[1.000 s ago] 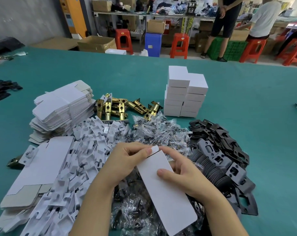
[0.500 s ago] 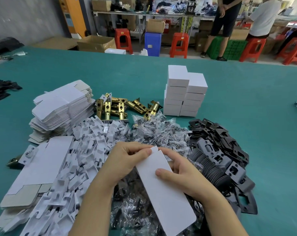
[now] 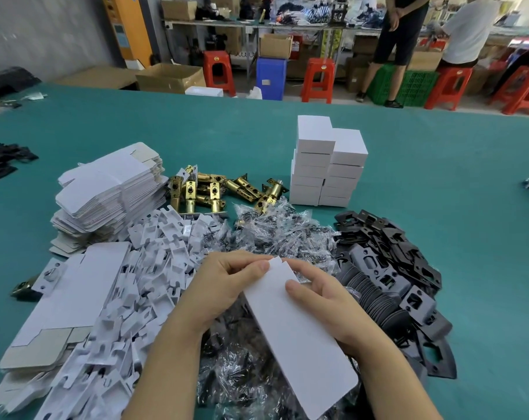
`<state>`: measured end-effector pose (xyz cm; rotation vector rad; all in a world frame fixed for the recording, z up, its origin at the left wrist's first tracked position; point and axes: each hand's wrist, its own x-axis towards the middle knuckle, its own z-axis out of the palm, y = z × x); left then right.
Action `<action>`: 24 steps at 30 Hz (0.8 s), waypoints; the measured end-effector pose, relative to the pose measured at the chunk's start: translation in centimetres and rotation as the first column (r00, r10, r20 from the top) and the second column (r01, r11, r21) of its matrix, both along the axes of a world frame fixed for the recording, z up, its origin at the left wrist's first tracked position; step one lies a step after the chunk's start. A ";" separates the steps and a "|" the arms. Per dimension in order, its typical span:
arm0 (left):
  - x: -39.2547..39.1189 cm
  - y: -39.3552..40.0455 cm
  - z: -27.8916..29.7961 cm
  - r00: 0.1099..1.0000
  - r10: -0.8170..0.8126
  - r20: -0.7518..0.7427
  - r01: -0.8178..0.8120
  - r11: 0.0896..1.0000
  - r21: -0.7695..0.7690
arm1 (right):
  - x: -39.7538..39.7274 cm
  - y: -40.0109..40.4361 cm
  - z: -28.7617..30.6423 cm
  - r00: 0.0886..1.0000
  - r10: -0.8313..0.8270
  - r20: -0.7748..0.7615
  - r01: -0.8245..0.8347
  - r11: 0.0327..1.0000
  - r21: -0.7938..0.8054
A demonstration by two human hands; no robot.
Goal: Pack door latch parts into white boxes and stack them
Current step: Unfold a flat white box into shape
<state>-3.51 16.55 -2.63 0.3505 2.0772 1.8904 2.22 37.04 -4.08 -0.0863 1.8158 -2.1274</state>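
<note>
I hold a flat, unfolded white box [image 3: 299, 338] low in the middle of the view, tilted with its far end up. My left hand [image 3: 226, 283] pinches the far end's flap. My right hand [image 3: 320, 301] grips the right edge, thumb on top. Beyond lie brass door latches [image 3: 214, 189], bagged screws [image 3: 281, 234], white plastic inserts [image 3: 154, 268] and black strike plates [image 3: 387, 268]. Two stacks of packed white boxes [image 3: 326, 165] stand at the back.
A pile of flat white box blanks [image 3: 105, 192] sits at the left, with more blanks [image 3: 75, 292] near the front left. The green table [image 3: 454, 192] stretches right. Behind it stand red stools [image 3: 317, 77], cardboard cartons and two people.
The flat box and both hands have shifted very slightly; my left fingers have worked a little further along the far flap. Nothing else has moved.
</note>
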 end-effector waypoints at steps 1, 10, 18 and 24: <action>0.0 0.0 0.0 1.000 -0.008 -0.003 0.008 1.000 -0.007 | 0.0 0.0 0.0 1.000 0.000 -0.004 0.000 1.000 0.003; 0.5 0.7 0.2 0.990 -0.129 -0.052 0.126 0.991 -0.043 | -0.1 -0.2 0.0 0.999 -0.049 -0.018 0.049 0.999 0.012; 0.8 0.9 0.3 0.969 -0.237 -0.070 0.227 0.965 -0.129 | -0.1 -0.2 0.1 0.994 -0.103 -0.022 0.102 0.994 -0.046; 1.0 1.2 0.4 0.964 -0.252 -0.090 0.237 0.960 -0.149 | -0.2 0.1 0.1 0.995 -0.099 -0.024 0.097 0.994 -0.058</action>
